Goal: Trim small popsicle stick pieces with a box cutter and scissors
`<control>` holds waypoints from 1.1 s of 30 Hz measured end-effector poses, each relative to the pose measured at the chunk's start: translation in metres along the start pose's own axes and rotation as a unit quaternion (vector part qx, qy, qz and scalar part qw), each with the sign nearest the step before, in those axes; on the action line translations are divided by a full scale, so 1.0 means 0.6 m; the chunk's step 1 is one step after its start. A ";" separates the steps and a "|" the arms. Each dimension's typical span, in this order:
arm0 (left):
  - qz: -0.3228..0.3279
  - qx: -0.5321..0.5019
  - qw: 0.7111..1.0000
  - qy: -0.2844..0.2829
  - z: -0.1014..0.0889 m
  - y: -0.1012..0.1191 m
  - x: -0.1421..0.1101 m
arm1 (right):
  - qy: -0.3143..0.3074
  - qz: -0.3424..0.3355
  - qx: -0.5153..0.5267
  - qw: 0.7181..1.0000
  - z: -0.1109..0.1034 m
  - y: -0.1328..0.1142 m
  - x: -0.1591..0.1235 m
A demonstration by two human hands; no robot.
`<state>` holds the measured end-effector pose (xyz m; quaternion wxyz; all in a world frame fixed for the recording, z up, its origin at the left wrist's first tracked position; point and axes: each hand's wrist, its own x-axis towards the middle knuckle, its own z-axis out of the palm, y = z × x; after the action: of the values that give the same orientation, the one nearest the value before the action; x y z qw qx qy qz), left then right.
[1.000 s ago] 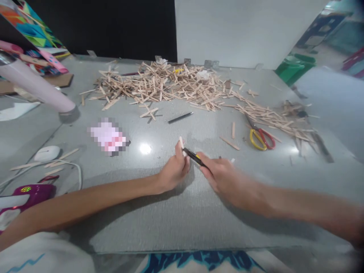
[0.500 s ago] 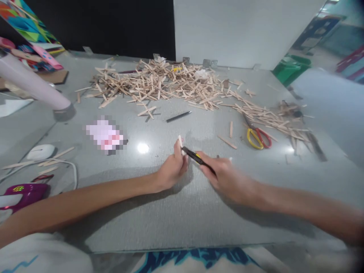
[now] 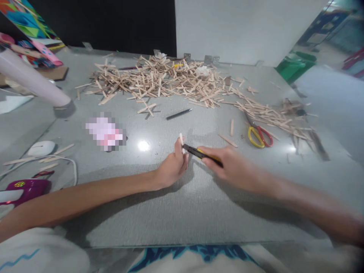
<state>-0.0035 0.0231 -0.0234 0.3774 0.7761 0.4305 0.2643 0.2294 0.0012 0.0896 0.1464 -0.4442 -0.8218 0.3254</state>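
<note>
Between the fingers of my left hand (image 3: 172, 167) stands a short, pale wooden stick (image 3: 181, 138), its upper end poking out above the fingertips. My right hand (image 3: 231, 165) is closed round a black and yellow utility knife (image 3: 203, 153), which points left. The knife's front end meets the stick at my left fingertips; the blade itself is too small to make out. Past both hands, a dark pen (image 3: 179, 114) lies on the grey table (image 3: 159, 223). Two loose wooden sticks (image 3: 232, 127) lie beyond my right hand.
A large heap of wooden sticks (image 3: 159, 81) spreads along the back. Scissors with yellow and red handles (image 3: 259, 137) lie at right. At left are a white mouse (image 3: 41, 148) with its cable, a purple device (image 3: 30, 189), a pinkish cylinder (image 3: 36, 81) and a pixelated pink item (image 3: 104, 131).
My right hand has shifted slightly right, and the knife lies at a flatter angle, its front end still at the stick. My left hand stays nearly in place.
</note>
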 end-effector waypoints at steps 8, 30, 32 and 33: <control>0.014 -0.002 1.000 0.002 0.001 -0.005 -0.006 | 0.016 0.025 -0.012 1.000 -0.008 0.000 -0.004; 0.068 -0.087 0.990 -0.087 -0.019 0.014 0.011 | -0.089 0.124 0.116 0.981 -0.048 0.029 -0.062; 0.073 -0.073 0.991 -0.082 -0.016 0.008 0.010 | -0.099 0.137 0.124 0.978 -0.066 0.026 -0.049; 0.071 -0.064 0.993 -0.076 -0.014 0.005 0.010 | -0.102 0.133 0.127 0.978 -0.070 0.027 -0.043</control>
<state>-0.0055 0.0302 -0.0158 0.4384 0.7968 0.3267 0.2573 0.2766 0.0032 0.1111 0.0721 -0.4921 -0.7178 0.4872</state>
